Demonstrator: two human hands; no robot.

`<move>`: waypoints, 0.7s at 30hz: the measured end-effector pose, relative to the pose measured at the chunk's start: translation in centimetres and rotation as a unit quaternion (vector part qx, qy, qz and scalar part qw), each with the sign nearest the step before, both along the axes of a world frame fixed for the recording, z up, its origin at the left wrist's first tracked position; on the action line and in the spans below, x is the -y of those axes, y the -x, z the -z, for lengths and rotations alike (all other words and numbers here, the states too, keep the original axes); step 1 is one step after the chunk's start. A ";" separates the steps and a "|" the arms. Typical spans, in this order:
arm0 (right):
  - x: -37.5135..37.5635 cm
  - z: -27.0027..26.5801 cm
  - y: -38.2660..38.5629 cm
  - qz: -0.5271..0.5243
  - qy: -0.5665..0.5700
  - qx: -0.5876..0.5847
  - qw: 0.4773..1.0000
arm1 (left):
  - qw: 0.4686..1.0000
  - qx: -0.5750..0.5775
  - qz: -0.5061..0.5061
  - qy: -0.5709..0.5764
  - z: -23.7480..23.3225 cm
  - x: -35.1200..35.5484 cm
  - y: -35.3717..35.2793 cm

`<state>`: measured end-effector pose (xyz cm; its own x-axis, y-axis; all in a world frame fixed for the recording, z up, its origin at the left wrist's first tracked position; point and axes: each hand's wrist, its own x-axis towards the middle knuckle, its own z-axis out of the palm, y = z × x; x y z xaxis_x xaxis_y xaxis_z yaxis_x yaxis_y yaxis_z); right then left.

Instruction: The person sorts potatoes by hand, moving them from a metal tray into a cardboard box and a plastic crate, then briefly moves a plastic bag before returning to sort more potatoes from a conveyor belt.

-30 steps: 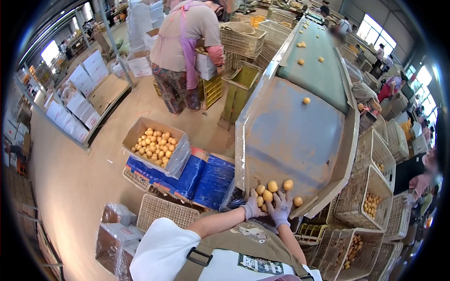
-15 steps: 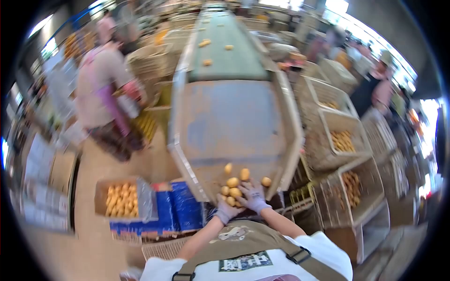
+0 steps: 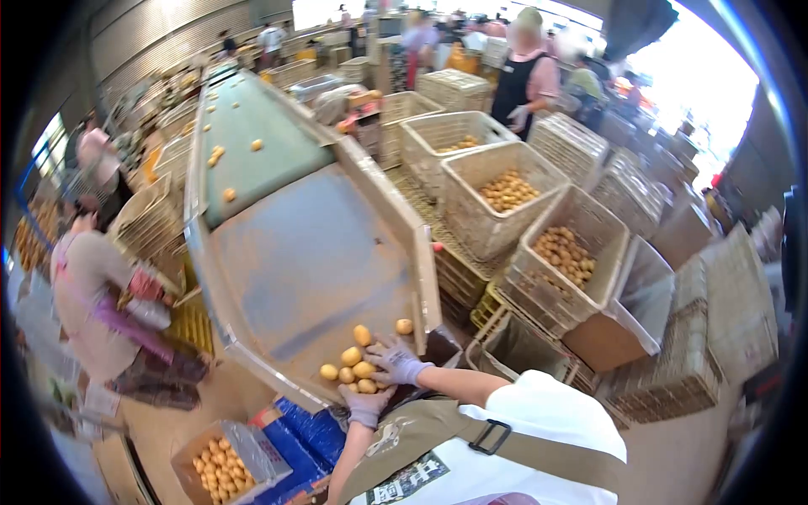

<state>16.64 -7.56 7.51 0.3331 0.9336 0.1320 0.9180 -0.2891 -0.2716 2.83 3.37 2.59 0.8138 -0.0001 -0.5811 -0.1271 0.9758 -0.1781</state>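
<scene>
Several yellow potatoes (image 3: 351, 357) lie together at the lower end of a metal chute (image 3: 311, 252). My right hand (image 3: 396, 360), in a pale glove, rests on the right side of the pile with its fingers spread. Just below the pile is my left hand (image 3: 367, 404), gloved too, its fingers stretched out against the nearest potatoes. Neither hand is wrapped round a potato. One potato (image 3: 404, 326) lies apart, beyond my right hand.
A green conveyor belt (image 3: 252, 126) with scattered potatoes leads into the chute. Right of it stand crates of potatoes (image 3: 581, 290). At lower left, a lined box (image 3: 220, 467) holds potatoes beside blue plastic (image 3: 303, 438). A co-worker (image 3: 109, 303) stands left, another (image 3: 526, 84) behind the crates.
My view has swung to the right, so the chute now appears slanted and farther left. Both hands remain at the potato pile. The co-worker behind the crates shows more clearly.
</scene>
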 end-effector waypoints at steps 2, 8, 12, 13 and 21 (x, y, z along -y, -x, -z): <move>0.0 0.5 -0.1 0.004 0.004 -0.014 1.000 | 1.000 0.016 0.004 -0.022 0.7 -0.1 0.0; 0.2 -0.3 0.2 0.008 -0.028 -0.010 1.000 | 0.998 0.023 -0.002 -0.050 2.4 -0.7 0.0; 0.2 -0.6 0.5 0.016 -0.067 0.020 0.997 | 1.000 -0.002 -0.008 -0.016 2.2 -1.0 0.2; 0.2 -0.7 0.5 0.017 -0.067 0.019 0.997 | 1.000 -0.002 -0.007 -0.020 3.1 -1.1 0.1; 0.3 -0.5 0.4 0.017 -0.062 0.016 0.998 | 1.000 0.004 0.014 -0.023 -0.4 -0.7 -0.2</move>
